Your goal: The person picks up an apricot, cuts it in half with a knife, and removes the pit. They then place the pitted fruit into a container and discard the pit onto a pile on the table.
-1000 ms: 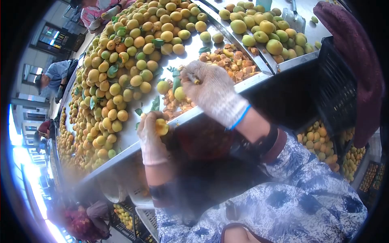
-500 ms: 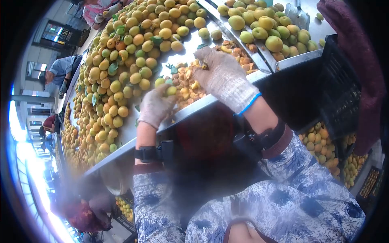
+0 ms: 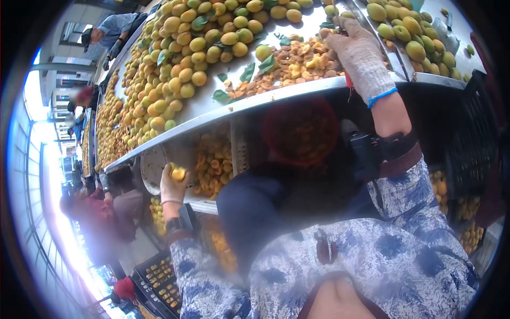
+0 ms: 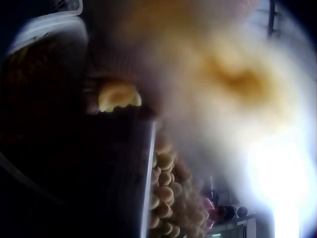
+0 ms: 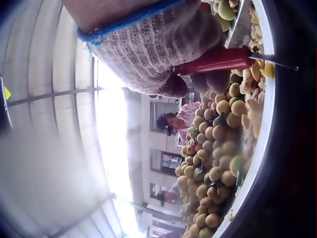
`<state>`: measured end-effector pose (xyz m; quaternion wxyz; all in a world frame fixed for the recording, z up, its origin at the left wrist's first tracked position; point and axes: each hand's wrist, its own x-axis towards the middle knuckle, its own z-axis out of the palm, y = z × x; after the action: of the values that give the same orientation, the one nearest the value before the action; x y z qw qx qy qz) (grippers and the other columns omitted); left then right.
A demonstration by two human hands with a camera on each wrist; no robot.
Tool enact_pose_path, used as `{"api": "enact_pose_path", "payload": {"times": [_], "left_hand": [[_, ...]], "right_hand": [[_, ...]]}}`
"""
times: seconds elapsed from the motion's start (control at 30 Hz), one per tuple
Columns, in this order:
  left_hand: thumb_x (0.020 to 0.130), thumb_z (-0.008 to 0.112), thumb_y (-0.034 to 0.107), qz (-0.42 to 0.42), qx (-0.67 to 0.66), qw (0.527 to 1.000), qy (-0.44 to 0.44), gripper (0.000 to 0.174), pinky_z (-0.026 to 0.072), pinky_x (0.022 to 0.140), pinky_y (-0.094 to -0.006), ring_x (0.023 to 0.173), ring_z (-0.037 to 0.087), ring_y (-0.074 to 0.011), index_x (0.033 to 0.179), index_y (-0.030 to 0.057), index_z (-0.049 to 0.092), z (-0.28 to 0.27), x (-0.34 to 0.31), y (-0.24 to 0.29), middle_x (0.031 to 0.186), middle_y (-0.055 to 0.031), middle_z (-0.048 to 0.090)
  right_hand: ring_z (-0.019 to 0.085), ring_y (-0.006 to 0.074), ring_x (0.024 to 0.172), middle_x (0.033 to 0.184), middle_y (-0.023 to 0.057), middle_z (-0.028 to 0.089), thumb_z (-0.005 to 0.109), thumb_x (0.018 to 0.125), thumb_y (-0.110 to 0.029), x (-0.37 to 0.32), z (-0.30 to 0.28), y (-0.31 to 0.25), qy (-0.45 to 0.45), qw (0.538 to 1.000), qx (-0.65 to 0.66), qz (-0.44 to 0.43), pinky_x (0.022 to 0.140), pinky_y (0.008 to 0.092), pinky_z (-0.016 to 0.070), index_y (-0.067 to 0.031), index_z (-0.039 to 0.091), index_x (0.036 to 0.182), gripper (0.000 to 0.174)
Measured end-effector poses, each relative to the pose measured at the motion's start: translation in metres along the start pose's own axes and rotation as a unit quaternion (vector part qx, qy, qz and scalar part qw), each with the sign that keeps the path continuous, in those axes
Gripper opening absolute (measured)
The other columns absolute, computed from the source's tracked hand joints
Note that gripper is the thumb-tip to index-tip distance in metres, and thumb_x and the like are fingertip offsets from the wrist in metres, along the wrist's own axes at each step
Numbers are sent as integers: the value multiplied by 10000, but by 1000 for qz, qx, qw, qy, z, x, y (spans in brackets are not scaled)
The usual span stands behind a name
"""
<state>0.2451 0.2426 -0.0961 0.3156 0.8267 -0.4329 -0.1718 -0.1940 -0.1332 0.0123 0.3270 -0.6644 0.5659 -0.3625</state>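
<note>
My gloved left hand [image 3: 174,187] is low beside the white crate [image 3: 232,143] of cut apricots and holds a yellow apricot half [image 3: 178,174]. In the left wrist view that apricot half [image 4: 119,95] shows its cut face; the fingers around it are dark and blurred. Over the table's near side, my gloved right hand [image 3: 362,59] reaches toward the whole fruit. It grips a red-handled tool [image 5: 215,61] with a thin metal end that points away from the palm. Under the hand lies a heap of apricot scraps [image 3: 297,63] with green leaves.
Whole apricots [image 3: 186,69] are piled over the metal table [image 3: 265,91], with larger green ones [image 3: 411,37] behind a divider at right. Below the edge stand a red basket [image 3: 301,130] and a white bucket [image 3: 151,173]. Other people [image 3: 109,34] work along the table at left.
My left hand has left the table and swung down and left to the crate with an apricot half. My right hand has moved right across the scraps as the view turned.
</note>
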Motion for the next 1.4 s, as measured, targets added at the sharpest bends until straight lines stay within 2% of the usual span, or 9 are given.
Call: {"api": "enact_pose_path", "payload": {"times": [0.07,0.13,0.3,0.4,0.43,0.53,0.97,1.1,1.4], "left_hand": [[918,575,280,-65,-190,980,-16,496,442,972,-506,1089,558,-298,1296,14,396,21,20,14,1145,-141,562],[920,565,208,-305,-543,759,189,504,403,1024,-499,1171,495,-336,1337,-2,377,34,36,57,1251,-178,486],[924,548,160,-301,-422,813,264,500,422,1009,-454,1248,468,-353,1358,-33,394,40,47,106,1384,-207,433],[921,551,135,-132,-316,893,293,266,506,682,-280,832,649,-186,1139,-9,599,38,55,127,1006,-103,662],[923,547,135,-108,-282,910,284,255,511,672,-251,786,652,-176,1121,-9,615,39,61,139,994,-101,665],[922,562,142,-31,-228,957,175,259,523,657,-249,765,647,-160,1110,-18,639,50,78,211,966,-90,661],[856,603,319,191,213,948,-139,403,481,866,-433,983,611,-396,1133,26,605,197,208,325,1024,-250,642],[813,631,389,131,196,961,-143,408,487,837,-411,924,635,-375,927,2,691,209,200,324,939,-242,666],[857,549,70,38,-385,912,-139,473,538,674,-263,878,653,-220,1287,-70,411,161,97,357,1057,-132,565]], "right_hand": [[640,305,1005,1066,150,667,593,792,-276,1,5,8,-6,999,35,-6,887,396,492,-72,621,1152,415],[659,273,942,1026,136,677,592,789,-253,1,8,11,-11,991,134,10,856,371,504,-72,623,1158,412],[678,223,769,894,118,691,573,812,-242,-7,0,-7,-20,958,280,56,758,320,527,-81,584,1249,465],[512,59,550,802,31,600,638,914,-226,-5,2,-11,14,946,322,35,434,187,434,-112,594,1238,345],[662,252,872,957,162,677,562,878,-330,10,10,21,5,994,81,-68,822,364,509,-78,527,1318,508],[624,329,991,1040,201,661,538,893,-346,0,-1,-9,78,975,208,20,907,403,471,-47,589,1163,406],[614,211,756,815,112,640,650,847,-214,8,-19,6,42,953,289,78,720,342,494,-39,619,965,213],[590,176,670,733,94,614,627,891,-276,5,-26,-2,-21,946,307,96,652,332,471,-55,624,946,228],[626,393,850,853,197,645,541,920,-310,-30,3,-12,-127,966,220,-39,739,458,490,-101,521,1209,358]]}}
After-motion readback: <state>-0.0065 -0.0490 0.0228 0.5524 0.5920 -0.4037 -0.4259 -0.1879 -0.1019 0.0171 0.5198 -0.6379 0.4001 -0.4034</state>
